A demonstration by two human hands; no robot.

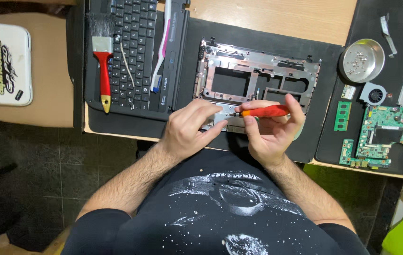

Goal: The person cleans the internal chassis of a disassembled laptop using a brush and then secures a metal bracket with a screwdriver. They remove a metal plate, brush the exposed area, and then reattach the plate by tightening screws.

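A wooden table (277,16) carries two black mats. One orange screwdriver (263,112) lies level in the right hand (273,131), whose grip is closed around the handle; its long axis runs left-right, tip pointing left toward the left hand (193,128). The left grip is loosely curled, fingertips touching one stripped laptop frame (256,75) just beyond the tip. Far right sit one screw bowl (363,60), one fan (375,93) and one motherboard (386,137); far left, one paintbrush (102,61) on one keyboard (133,52).

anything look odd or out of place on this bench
A toothbrush and a red-handled paintbrush lie across the laptop keyboard, odd among electronics. The right hand holds an orange screwdriver sideways, with the left hand at its tip. Nothing looks spilled.
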